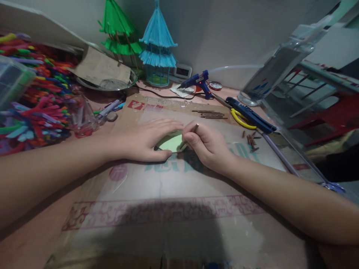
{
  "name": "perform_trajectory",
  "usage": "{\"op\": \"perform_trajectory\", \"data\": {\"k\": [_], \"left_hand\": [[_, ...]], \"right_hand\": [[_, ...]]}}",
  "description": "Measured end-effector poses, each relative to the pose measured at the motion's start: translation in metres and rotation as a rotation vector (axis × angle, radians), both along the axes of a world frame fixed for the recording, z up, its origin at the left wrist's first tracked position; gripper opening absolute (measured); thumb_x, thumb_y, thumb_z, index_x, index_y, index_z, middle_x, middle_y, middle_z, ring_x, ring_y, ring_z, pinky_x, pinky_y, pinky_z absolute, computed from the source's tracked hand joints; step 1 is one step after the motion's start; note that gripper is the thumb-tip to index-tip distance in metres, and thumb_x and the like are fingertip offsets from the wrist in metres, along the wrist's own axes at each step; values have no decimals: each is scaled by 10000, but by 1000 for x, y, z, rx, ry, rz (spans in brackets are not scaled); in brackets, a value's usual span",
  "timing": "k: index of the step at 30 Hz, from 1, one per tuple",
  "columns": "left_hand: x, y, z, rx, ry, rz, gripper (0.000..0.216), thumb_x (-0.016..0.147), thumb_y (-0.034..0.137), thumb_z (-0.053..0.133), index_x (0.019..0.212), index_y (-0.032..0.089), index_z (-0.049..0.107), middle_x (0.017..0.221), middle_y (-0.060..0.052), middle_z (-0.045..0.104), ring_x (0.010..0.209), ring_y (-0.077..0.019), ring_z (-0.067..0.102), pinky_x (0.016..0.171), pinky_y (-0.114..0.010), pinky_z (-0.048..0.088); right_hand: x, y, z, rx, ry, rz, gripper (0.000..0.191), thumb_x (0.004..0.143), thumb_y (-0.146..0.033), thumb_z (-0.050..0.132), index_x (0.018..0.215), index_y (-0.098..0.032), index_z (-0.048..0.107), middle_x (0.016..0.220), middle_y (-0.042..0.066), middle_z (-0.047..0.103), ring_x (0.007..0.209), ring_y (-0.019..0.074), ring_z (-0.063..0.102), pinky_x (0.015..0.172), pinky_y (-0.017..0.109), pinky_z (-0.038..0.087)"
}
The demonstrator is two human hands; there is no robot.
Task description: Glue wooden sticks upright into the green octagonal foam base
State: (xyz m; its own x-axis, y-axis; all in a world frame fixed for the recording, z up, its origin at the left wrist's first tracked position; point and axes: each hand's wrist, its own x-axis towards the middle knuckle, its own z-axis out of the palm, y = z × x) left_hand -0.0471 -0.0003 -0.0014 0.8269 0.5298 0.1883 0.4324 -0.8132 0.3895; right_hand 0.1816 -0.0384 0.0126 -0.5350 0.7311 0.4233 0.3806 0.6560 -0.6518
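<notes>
My left hand (pixel 146 140) lies flat with its fingers stretched out, pressing down on a pale green round piece (pixel 171 143) that rests on a cardboard sheet (pixel 179 209). My right hand (pixel 206 144) is closed in a pinch around a thin brown stick (pixel 193 130), whose lower end meets the edge of the green piece. Most of the green piece is hidden under both hands.
A pile of coloured straws (pixel 39 93) fills the left. Green (pixel 119 31) and blue (pixel 157 48) straw pagodas stand at the back. A blue glue gun (pixel 198 83), yellow-handled pliers (pixel 246 117), cut brown sticks (pixel 210 114), a metal dish (pixel 112 84) and a glass jar (pixel 80 114) lie around.
</notes>
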Motion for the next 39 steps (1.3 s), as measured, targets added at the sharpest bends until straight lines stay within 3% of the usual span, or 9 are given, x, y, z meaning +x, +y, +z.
{"op": "perform_trajectory", "data": {"k": [17, 27, 39], "left_hand": [[1, 1, 3, 10, 1, -29, 654, 858, 357, 604, 1467, 208, 419, 1546, -153, 477, 1407, -355, 465, 1176, -544, 377], [0, 3, -1, 44, -50, -40, 679, 848, 378, 613, 1482, 256, 406, 1553, -115, 486, 1406, -358, 478, 1188, -538, 386], [0, 2, -1, 43, -7, -15, 703, 839, 380, 609, 1493, 229, 397, 1575, -139, 457, 1412, -360, 469, 1193, -543, 371]], "right_hand": [[0, 5, -5, 71, 15, 24, 377, 1074, -495, 413, 865, -202, 523, 725, -23, 568, 630, 107, 517, 615, 251, 386], [0, 4, -5, 31, 34, 1, 412, 1066, -547, 393, 870, -205, 513, 749, -13, 574, 655, 114, 535, 630, 258, 401], [0, 5, -5, 13, 5, -1, 411, 1065, -543, 393, 868, -206, 519, 745, -11, 581, 653, 120, 535, 633, 263, 400]]}}
